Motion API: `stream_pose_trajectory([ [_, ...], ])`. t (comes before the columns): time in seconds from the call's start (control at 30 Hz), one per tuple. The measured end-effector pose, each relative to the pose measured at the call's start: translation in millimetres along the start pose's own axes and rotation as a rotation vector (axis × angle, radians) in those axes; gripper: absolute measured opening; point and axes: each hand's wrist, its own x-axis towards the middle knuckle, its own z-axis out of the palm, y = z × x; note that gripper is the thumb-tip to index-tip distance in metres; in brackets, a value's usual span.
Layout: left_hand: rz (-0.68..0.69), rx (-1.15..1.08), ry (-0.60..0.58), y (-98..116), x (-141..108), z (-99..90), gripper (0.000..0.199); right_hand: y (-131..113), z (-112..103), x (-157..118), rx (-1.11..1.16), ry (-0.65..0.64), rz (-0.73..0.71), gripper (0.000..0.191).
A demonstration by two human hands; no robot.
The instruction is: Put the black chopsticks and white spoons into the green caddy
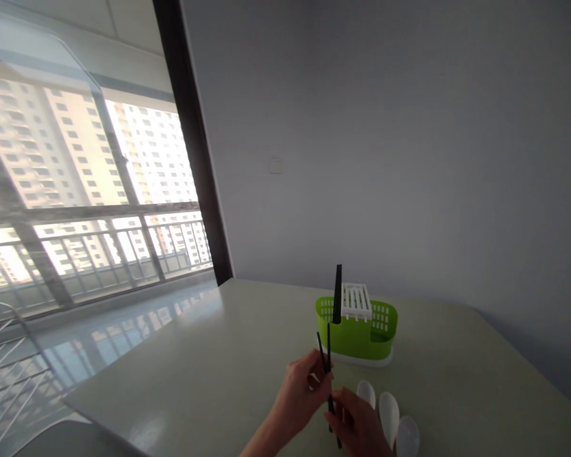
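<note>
Two thin black chopsticks [329,363] stand up between my hands, slightly crossed, their upper ends apart. My left hand [307,384] pinches them near the middle. Lower down, my right hand [356,419] has its fingers closed on the same chopsticks. Just beyond the hands is a green basket [349,337] with slotted sides and a white base. A white slatted rack [356,301] sits across its top. A flat black strip [337,295] stands upright against the rack's left side; I cannot tell what it is. Beside my right hand lie white spoons [389,416], partly hidden by it.
The pale table [185,381] runs back to a grey wall [385,158] with a switch plate [276,165]. At the lower left are a grey chair back [71,439] and a white metal rack [14,374]. Large windows with a railing [90,251] fill the left.
</note>
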Motion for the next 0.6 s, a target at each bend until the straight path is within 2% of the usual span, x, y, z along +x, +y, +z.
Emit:
stream_pose_trajectory([
  [0.1, -0.014, -0.045, -0.019, -1.3, -2.0, 0.0, 0.011, -1.8, -1.2, 0.8, -0.103, 0.023, -0.070, 0.014],
  [0.27, -0.056, -0.169, -0.107, -0.8, -2.2, -3.8, 0.022, -3.3, -1.3, 1.1, -0.149, -0.045, -0.092, 0.016],
  [0.4, -0.106, -0.263, -0.166, -6.7, -0.3, -5.0, 0.013, 0.3, 0.5, 0.9, -0.112, -0.028, -0.123, 0.013],
  [0.6, -0.061, -0.167, -0.150, -6.5, -0.8, -6.2, 0.014, 5.5, 3.8, 1.7, -0.198, -0.041, -0.198, 0.016],
])
